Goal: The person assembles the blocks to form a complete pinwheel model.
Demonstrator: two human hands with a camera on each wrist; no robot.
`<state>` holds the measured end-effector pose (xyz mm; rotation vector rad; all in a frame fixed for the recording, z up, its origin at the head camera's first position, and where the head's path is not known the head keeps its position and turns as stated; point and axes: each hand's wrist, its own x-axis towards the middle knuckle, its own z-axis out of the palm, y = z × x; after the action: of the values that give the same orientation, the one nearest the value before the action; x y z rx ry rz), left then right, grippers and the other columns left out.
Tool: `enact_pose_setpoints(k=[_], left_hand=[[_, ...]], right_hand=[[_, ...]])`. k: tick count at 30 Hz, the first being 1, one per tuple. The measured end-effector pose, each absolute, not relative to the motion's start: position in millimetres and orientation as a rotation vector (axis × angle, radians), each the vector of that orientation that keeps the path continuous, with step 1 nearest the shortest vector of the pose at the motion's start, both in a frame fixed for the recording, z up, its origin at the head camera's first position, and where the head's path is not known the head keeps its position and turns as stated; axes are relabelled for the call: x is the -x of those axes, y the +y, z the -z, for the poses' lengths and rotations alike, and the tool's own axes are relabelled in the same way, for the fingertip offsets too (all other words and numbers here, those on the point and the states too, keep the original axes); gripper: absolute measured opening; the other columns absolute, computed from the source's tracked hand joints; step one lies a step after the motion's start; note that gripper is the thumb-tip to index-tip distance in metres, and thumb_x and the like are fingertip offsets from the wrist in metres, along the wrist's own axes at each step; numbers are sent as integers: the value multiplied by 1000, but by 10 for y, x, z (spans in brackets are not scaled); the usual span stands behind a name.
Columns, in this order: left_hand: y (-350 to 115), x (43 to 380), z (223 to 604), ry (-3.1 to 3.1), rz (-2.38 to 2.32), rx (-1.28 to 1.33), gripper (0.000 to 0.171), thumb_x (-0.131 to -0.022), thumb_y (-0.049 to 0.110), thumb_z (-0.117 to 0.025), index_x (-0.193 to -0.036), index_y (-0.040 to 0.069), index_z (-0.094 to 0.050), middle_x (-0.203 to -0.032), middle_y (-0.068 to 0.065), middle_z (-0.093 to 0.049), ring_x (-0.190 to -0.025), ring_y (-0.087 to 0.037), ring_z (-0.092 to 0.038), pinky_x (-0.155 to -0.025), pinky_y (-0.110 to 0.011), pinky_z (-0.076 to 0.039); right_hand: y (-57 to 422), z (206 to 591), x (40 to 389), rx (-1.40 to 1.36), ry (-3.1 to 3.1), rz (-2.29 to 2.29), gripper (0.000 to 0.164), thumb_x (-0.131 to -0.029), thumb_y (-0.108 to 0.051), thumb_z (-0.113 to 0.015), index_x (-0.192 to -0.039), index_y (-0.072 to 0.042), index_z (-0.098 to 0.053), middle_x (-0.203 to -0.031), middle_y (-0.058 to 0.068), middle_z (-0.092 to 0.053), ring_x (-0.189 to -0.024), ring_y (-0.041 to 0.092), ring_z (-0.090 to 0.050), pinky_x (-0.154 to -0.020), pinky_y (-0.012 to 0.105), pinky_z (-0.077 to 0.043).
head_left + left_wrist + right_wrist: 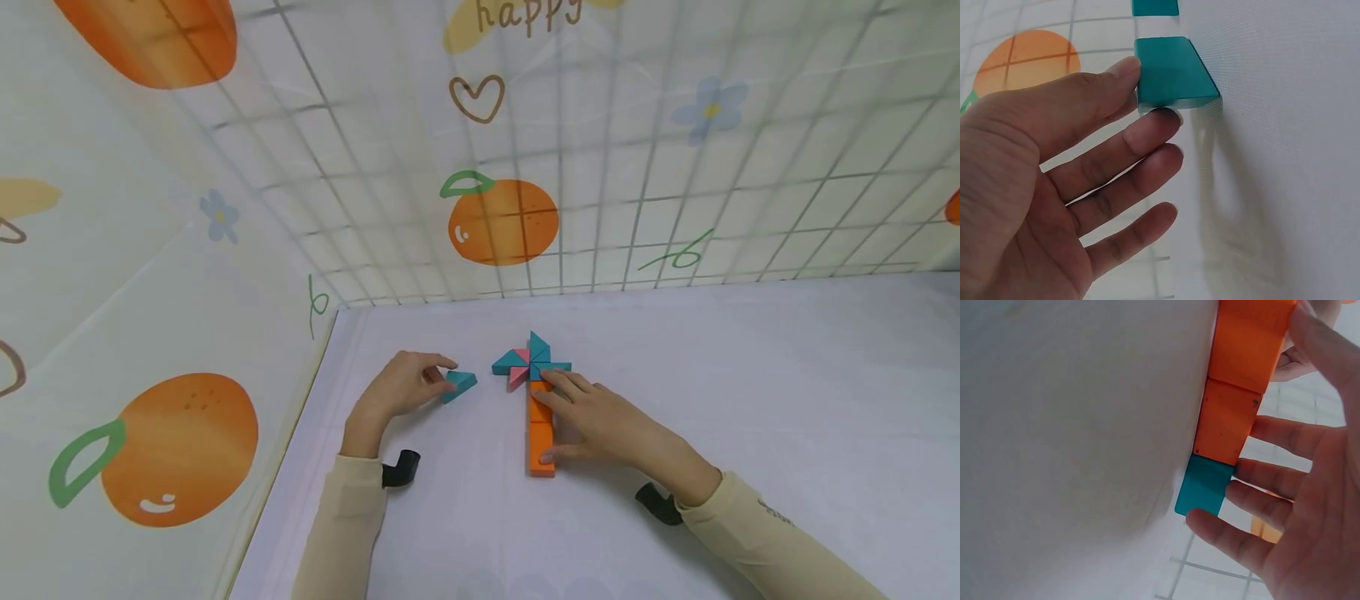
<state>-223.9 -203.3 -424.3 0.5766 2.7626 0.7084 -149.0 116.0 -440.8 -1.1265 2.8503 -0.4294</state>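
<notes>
At the left, my left hand [403, 385] pinches a teal triangular block [461, 383] between thumb and forefinger. The left wrist view shows this teal block [1169, 72] close against the white surface, with the other fingers loosely spread. My right hand [607, 423] rests on the row of orange blocks [541, 450], its thumb near the row's near end. In the right wrist view, its fairly straight fingers touch the orange blocks [1227, 422] and a teal block [1205, 484]. Teal blocks [539, 345] and pink blocks [517, 378] form a pinwheel above the orange row.
A white tabletop [750, 400] lies under everything. Behind it hangs a printed curtain [600, 150] over a wire grid, and another printed sheet [150, 308] covers the left side. Black fittings [401, 469] stick out at both cuffs.
</notes>
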Motion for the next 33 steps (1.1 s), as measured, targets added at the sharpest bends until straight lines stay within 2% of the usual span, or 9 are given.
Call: enact_pose_setpoints(k=[14, 18, 24, 33], left_hand=[[-1806, 2151, 4191, 2609, -733, -672, 25, -85, 26, -77, -104, 10, -72, -75, 5, -66, -69, -8, -57, -66, -25, -49], [-1781, 2137, 4188, 2609, -713, -676, 25, -88, 25, -74, -108, 10, -71, -77, 5, -67, -70, -8, -57, -66, -25, -49], [-1848, 2140, 4150, 2639, -689, -643, 26, -90, 14, -68, -116, 10, -69, -81, 5, -68, -75, -10, -58, -71, -27, -49], [-1877, 2138, 4126, 2552, -758, -665, 34, -84, 17, -77, -117, 13, -70, -85, 6, -70, -80, -10, -63, -75, -29, -51]], right_hand=[[1145, 4406, 1488, 1097, 2844, 413, 85, -85, -63, -62, -147, -8, -43, -155, 17, -34, -139, 38, -38, -98, 57, -48], [1143, 4408, 1491, 1096, 2845, 407, 85, -85, -64, -62, -147, -8, -43, -155, 17, -33, -138, 39, -38, -98, 58, -47], [1140, 4395, 1488, 1109, 2842, 418, 85, -85, -62, -63, -147, -8, -43, -155, 17, -33, -139, 37, -38, -98, 55, -48], [1142, 4386, 1481, 1092, 2833, 435, 85, -85, -61, -64, -148, -8, -43, -155, 17, -33, -139, 37, -37, -99, 56, -47]])
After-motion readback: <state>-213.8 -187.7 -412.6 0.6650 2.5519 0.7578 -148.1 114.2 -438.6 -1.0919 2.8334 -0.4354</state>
